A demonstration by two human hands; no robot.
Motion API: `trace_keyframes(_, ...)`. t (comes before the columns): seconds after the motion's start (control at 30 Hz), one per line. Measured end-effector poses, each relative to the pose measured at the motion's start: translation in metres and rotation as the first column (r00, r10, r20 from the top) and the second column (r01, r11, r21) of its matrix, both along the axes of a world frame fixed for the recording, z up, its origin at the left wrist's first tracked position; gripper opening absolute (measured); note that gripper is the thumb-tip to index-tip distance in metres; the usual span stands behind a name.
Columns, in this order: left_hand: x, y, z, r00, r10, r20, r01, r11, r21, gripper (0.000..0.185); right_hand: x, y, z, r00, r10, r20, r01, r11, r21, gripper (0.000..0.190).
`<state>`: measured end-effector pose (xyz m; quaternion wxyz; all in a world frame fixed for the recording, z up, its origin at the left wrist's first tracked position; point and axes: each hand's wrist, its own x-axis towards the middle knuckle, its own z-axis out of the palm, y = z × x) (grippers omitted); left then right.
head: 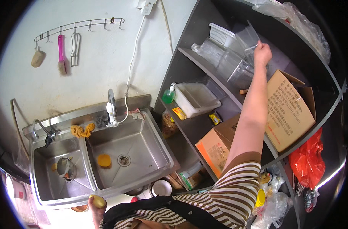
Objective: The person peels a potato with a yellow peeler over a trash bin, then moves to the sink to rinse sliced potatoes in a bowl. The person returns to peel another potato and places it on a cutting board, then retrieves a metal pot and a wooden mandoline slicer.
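Observation:
My left hand (97, 211) holds a pale yellow peeled potato (99, 201) just in front of the sink's near rim. Up on the shelf, my right hand (262, 53) grips the edge of a clear plastic container or lid (248, 37); its exact shape is hard to make out. Beside it lies a clear plastic box (232, 64). A white perforated basket (222, 34) stands behind these. In the wide basin of the stainless steel sink (159, 174) lies a yellow sponge-like piece (104, 160). The small basin holds a metal strainer cup (66, 169) with scraps in it.
Cardboard boxes (288, 114) (216, 148) fill parts of the shelving. A white tub (196, 100) and a green soap bottle (169, 95) share the middle shelf. A white faucet (111, 114) rises behind the sink. Brushes hang from a wall rack (79, 24).

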<state>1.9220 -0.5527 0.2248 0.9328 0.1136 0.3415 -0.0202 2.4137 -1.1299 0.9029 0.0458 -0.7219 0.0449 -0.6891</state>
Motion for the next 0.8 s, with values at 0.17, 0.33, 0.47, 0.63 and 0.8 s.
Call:
trace_keyframes(0.17,-0.018,-0.031,0.033,0.965,0.243,-0.1,-0.236,0.968,0.083,0.036,-0.06,0.063,-0.008,0.963,0.211,0.165,-0.155,0.942,-0.296,0.026)
trace_keyframes(0.33,-0.05,-0.052,0.052,0.941,0.334,0.055,-0.338,0.934,0.115,0.04,-0.182,0.136,-0.092,0.828,0.546,0.127,-0.442,0.776,-0.449,0.009)
trace_keyframes(0.47,-0.133,-0.07,0.044,0.836,0.549,0.014,-0.548,0.832,0.085,0.032,-0.265,0.189,-0.181,0.591,0.8,-0.101,-0.69,0.437,-0.578,0.009)
trace_keyframes(0.63,-0.254,-0.117,0.054,0.732,0.681,-0.021,-0.681,0.732,0.031,0.013,-0.358,0.257,-0.262,-0.102,0.873,-0.478,-0.94,-0.242,-0.242,0.022)
trace_keyframes(0.8,-0.386,-0.176,0.064,0.423,0.901,-0.098,-0.886,0.434,0.164,0.026,-0.478,0.34,-0.327,-0.669,0.606,-0.43,-0.714,-0.686,0.143,0.026)
